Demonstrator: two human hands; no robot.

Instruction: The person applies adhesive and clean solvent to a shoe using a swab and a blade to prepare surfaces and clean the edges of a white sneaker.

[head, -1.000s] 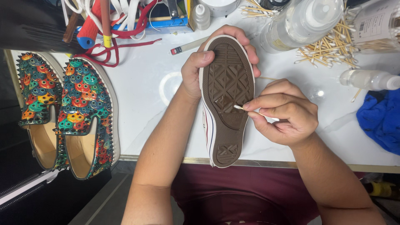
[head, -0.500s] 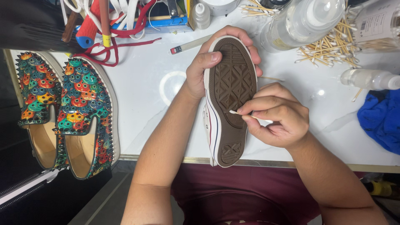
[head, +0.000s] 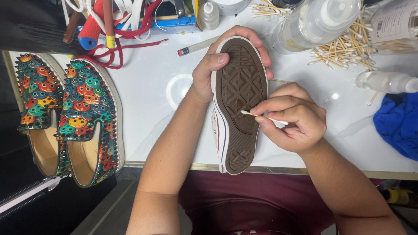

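The left hand (head: 209, 76) grips the sneaker (head: 238, 104) sole-up, its long axis running toward the person. The right hand (head: 294, 119) pinches a cotton swab (head: 263, 117) crosswise (tip on mid-sole tread), fingers closed.

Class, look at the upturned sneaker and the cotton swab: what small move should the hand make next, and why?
Probably draw the cotton swab a little further along the tread grooves. Its tip sits on the brown sole of the sneaker near mid-sole, pinched in the right hand, while the left hand grips the toe end and holds the sole facing up. Grooved tread lies on either side of the tip.
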